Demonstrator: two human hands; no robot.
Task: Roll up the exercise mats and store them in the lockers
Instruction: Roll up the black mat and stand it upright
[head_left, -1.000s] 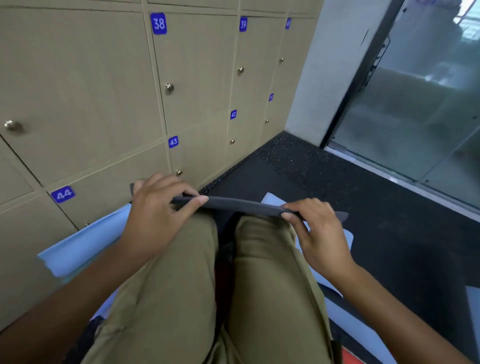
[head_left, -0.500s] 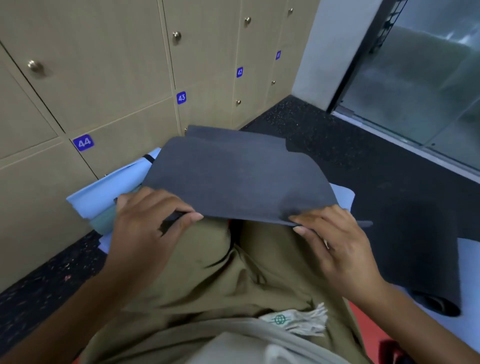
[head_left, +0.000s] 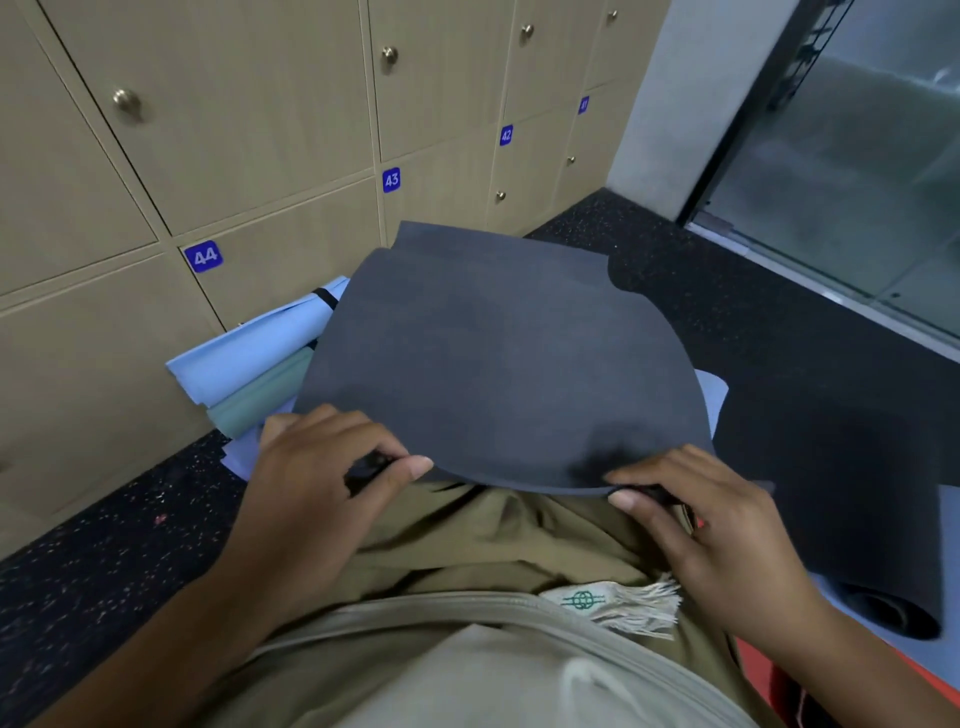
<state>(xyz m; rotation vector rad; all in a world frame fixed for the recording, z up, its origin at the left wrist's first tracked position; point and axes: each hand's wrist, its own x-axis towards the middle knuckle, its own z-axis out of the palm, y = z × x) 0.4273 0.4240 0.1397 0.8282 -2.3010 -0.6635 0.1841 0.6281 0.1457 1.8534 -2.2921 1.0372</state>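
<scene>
While the near edge of the dark grey foam exercise mat (head_left: 498, 364) sits over my lap, I've got it pinched at both corners: left hand (head_left: 317, 483) with fingers curled over and thumb tip on the edge, right hand (head_left: 711, 525) with fingertips clamped on the other corner. The sheet bows up and runs away from me toward the lockers, no turns wound in yet, so I judge the rolling barely started. A second dark rolled mat (head_left: 852, 525) lies at my right, looks already rolled. Light blue folded mats (head_left: 249, 358) with a teal one (head_left: 260, 405) lie flat against the locker base, not rolled. Nothing stored: beige wooden locker doors (head_left: 218, 119), numbered 41 to 44, all closed. Floor is black speckled rubber (head_left: 104, 530); glass wall (head_left: 857, 156) far right.
</scene>
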